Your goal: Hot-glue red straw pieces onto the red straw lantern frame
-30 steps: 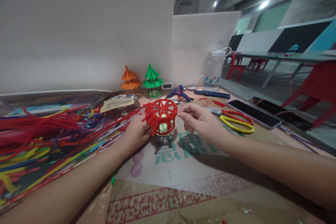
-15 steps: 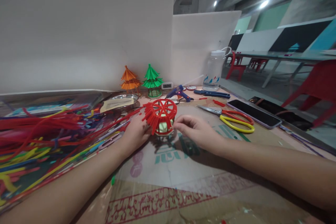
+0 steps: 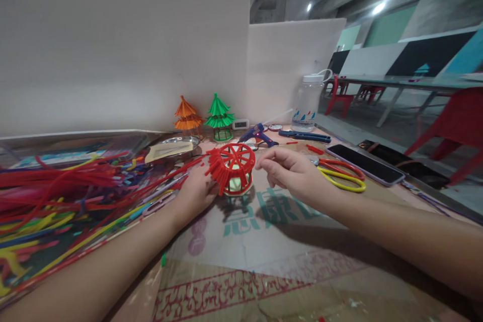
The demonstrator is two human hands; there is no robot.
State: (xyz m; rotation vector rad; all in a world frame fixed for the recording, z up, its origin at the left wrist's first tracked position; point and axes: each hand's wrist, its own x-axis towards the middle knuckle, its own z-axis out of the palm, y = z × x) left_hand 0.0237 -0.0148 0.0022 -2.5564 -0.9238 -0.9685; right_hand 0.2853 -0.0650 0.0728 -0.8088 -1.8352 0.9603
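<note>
"Between the two hands, over the brown cardboard sheet with green lettering [image 3: 241,251], that's the round red model made of fuzzy strips [image 3: 229,173]. How is it held?"

"By the bare left hand [image 3: 196,186]. Its fingers are closed on the model's left side, the tips partly tucked behind the hanging strips."

"And the bare right hand [image 3: 289,170]?"

"Just beside the model's right edge. The fingers are curled, thumb and forefinger tips close together; the view is too soft for me to tell whether they pinch anything."

"What does the model look like?"

"On top is a bright red ring with spokes meeting in the middle, like a wheel. Short red strips slope down around the left and front as a fringe. Towards the right, thin dark posts show above a lower red ring, with something pale inside."

"Behind it?"

"A tiered orange tower [image 3: 186,115] and a tiered green tower [image 3: 219,113], both upright."
</note>
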